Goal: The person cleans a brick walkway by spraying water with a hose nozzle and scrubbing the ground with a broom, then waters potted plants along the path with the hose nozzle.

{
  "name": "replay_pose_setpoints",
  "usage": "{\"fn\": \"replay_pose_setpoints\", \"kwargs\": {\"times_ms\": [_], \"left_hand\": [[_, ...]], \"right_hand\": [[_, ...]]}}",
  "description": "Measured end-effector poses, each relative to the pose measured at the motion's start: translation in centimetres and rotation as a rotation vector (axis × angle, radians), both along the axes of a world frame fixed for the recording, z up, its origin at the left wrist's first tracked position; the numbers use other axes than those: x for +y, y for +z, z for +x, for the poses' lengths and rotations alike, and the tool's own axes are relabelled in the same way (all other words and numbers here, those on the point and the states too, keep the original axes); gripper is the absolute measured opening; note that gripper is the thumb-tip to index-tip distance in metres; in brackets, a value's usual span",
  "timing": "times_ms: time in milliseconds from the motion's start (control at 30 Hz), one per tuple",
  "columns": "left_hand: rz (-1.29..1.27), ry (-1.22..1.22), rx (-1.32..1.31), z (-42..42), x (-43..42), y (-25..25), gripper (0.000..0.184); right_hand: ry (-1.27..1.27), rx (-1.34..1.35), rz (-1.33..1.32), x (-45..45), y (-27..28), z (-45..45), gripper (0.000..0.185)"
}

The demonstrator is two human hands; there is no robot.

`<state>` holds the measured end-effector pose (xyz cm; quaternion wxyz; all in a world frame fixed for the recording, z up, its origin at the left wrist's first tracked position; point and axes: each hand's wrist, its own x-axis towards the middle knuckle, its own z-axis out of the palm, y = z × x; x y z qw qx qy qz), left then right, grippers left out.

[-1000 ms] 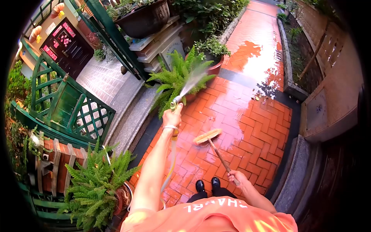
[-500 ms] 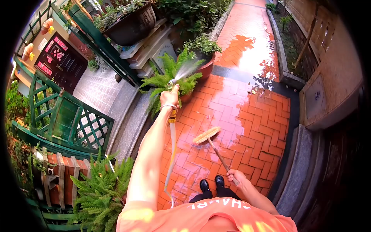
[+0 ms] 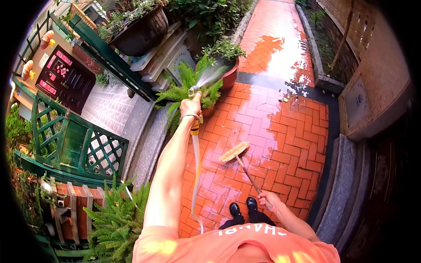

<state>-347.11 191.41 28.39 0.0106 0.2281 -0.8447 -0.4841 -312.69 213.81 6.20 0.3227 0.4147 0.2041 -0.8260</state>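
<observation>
Stretched out ahead, my left hand (image 3: pixel 191 106) is closed around a hose spray gun (image 3: pixel 193 90), and water fans from its nozzle toward the upper right. A pale hose (image 3: pixel 196 171) hangs from the yellow connector below my wrist and runs down past my arm. Just behind the spray stands a potted fern (image 3: pixel 188 79). Low on the right, my right hand (image 3: pixel 269 200) grips the wooden handle of a broom (image 3: pixel 234 152). The broom's pale bristle head touches the wet brick paving (image 3: pixel 280 144) in front of my black shoes.
A green lattice gate (image 3: pixel 72 140) and stone steps (image 3: pixel 142 149) lie on the left. Beside the fern is a large reddish planter (image 3: pixel 231 74). Another fern (image 3: pixel 116 219) grows at lower left. A wall with a stone ledge (image 3: pixel 335 188) borders the right; puddles cover the path.
The view has shifted slightly, moving the path and planters a little left and up. Water still sprays from the gun, and both hands keep their holds.
</observation>
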Motion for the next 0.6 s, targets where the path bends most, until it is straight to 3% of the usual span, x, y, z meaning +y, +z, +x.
{"fn": "replay_pose_setpoints", "kwargs": {"times_ms": [600], "left_hand": [[-0.008,0.002,0.031,-0.45,-0.09,-0.13,0.052]], "right_hand": [[0.014,0.019,-0.021,0.11,-0.10,0.07,0.007]]}}
